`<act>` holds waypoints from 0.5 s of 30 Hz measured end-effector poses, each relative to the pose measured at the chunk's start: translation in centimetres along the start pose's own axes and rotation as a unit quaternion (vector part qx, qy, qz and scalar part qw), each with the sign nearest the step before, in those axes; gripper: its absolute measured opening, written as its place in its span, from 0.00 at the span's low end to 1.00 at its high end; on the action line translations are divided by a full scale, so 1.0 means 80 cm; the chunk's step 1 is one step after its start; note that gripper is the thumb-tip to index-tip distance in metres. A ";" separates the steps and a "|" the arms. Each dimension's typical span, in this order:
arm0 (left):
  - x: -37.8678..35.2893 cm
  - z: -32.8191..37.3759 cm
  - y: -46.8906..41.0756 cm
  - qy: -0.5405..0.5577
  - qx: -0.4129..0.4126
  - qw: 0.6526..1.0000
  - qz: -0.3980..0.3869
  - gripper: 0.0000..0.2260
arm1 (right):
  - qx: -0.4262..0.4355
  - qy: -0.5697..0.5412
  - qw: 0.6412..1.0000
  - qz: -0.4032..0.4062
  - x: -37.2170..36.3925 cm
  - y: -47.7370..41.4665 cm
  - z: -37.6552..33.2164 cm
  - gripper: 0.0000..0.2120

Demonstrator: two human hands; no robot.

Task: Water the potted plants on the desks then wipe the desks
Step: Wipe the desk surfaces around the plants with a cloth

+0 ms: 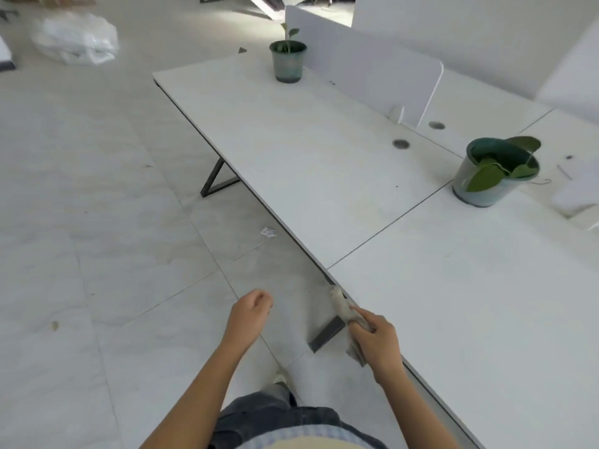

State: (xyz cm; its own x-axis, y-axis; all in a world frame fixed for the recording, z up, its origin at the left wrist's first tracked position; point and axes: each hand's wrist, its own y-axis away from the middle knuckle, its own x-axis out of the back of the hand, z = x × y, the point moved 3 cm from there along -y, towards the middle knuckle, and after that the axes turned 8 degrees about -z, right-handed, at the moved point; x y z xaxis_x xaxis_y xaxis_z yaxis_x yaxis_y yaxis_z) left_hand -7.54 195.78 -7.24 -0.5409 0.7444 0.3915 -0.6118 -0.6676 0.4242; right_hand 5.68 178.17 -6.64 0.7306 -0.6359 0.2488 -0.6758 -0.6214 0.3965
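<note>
right hand point(377, 343): fingers gripping crumpled grey cloth point(344, 311) at white desk point(470, 303) edge | left hand point(251, 311): loosely curled, holding nothing

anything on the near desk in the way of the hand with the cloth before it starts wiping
Nothing visible lies near the right hand and its cloth at the near desk's front edge. The only obstacle is the potted plant at the far side, by the seam.
</note>
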 end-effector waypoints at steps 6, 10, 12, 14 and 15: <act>-0.007 0.015 -0.073 -0.048 0.003 0.993 -0.112 0.10 | -0.054 -0.031 0.996 0.057 -0.009 -0.026 -0.018 0.19; -0.031 0.048 -0.096 -0.042 -0.024 0.984 -0.171 0.10 | -0.071 -0.133 0.981 0.121 0.023 -0.023 -0.022 0.13; -0.041 0.077 -0.112 -0.028 -0.048 0.981 -0.187 0.08 | -0.068 -0.169 0.970 0.159 0.048 -0.022 -0.030 0.15; -0.056 0.107 -0.133 -0.027 -0.075 0.976 -0.204 0.05 | -0.064 -0.198 0.958 0.197 0.080 -0.026 -0.034 0.12; -0.064 0.122 -0.145 -0.032 -0.090 0.973 -0.209 0.06 | -0.062 -0.207 0.952 0.218 0.099 -0.029 -0.035 0.12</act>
State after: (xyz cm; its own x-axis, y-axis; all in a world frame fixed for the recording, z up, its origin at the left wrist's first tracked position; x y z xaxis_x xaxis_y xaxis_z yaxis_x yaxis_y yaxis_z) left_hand 7.93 199.59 -6.21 -0.1896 0.9446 0.2680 -0.8649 -0.2898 0.4097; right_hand 13.30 175.88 -3.12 0.2644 -0.9629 0.0533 -0.8707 -0.2145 0.4425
